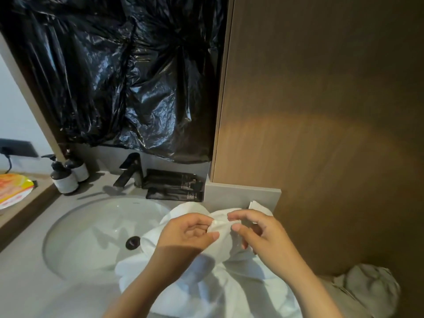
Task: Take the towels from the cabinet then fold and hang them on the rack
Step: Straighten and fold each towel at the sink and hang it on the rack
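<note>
I read the towel [229, 285] as soft, light and floppy: white cloth with no stiffness of its own, so whatever I don't hold will sag and drag. It lies in a loose heap on the bench [23, 283] right in front of me, just right of the sink [75, 226], with its left part spilling over the basin rim. It should not slip much, since the cloth looks matte. But the heap hides its edges, so the place to take hold is a hem or a corner, one in each of my hands, well apart along the same edge, so the cloth hangs straight and a fold can be made.

My left hand [190, 235] comes in palm half up, thumb and forefinger pinching a raised ridge of cloth at the top of the heap. My right hand [263, 237] is close beside it, fingers curled, thumb and forefinger a little apart just above the same ridge. Its lower fingers seem pressed into the fabric, but I cannot tell whether they really grip. Behind the right hand a small white folded corner [259, 206] shows, and I cannot tell whether it belongs to this towel. I see no rack from here
</note>
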{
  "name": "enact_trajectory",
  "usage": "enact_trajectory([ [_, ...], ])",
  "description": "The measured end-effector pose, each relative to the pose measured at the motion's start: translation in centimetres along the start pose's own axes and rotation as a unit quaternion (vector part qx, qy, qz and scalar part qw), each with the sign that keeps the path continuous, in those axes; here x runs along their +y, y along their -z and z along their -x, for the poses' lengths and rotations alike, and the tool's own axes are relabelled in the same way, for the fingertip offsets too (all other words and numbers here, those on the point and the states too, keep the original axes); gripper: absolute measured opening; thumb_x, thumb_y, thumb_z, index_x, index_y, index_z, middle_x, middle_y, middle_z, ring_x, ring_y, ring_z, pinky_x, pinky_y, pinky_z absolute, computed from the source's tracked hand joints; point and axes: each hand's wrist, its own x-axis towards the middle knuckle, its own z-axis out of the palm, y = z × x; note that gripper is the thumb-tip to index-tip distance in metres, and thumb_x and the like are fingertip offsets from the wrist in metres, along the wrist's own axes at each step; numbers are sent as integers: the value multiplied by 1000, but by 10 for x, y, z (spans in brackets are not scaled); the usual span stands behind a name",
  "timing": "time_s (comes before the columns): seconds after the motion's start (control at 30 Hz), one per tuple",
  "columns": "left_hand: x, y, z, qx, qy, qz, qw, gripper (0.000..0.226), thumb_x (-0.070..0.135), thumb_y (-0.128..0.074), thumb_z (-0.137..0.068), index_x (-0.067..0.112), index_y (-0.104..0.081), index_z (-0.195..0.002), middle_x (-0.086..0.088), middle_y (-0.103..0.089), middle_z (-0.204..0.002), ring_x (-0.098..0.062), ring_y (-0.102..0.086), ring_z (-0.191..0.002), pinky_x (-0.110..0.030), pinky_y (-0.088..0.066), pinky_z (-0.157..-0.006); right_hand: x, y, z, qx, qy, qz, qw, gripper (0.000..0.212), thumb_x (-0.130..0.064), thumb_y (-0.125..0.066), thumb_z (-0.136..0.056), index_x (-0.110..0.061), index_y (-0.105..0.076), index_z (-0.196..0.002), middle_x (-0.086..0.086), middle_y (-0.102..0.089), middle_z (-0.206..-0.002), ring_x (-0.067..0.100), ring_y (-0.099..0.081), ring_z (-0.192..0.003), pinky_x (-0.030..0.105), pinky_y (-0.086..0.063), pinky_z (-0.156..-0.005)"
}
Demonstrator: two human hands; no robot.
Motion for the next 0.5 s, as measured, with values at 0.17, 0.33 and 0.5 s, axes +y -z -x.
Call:
enact_trajectory([
  [0.17,-3,1,-2,14,5,-4,1000,22,7,-81,-75,24,-73,-84,-1,-74,-83,-22,-70,-83,-30,-57,-83,-3,-5,-3,-8,17,12,1000,16,-10,-64,-91,-22,-70,-83,-20,-61,-65,4,-52,-54,12,-39,-56],
  [0.33,-16,11,2,-13,-6,-78,997,8,14,-77,-79,16,-72,-73,2,-62,-66,-8,-56,-64,-12,-44,-63,-3,-5,-2,26,13,5,1000,14,-13,-62,-93,-23,-68,-86,-22,-60,-65,5,-54,-56,13,-39,-58],
  [0.5,-17,7,7,-1,-71,-61,996,15,9,-76,-80,19,-73,-71,-1,-67,-68,-7,-55,-61,-14,-44,-61,-16,-9,4,2,28,-28,999,9,-21,-66,-91,-29,-71,-93,-10,-65,-70,9,-58,-56,19,-44,-58],
])
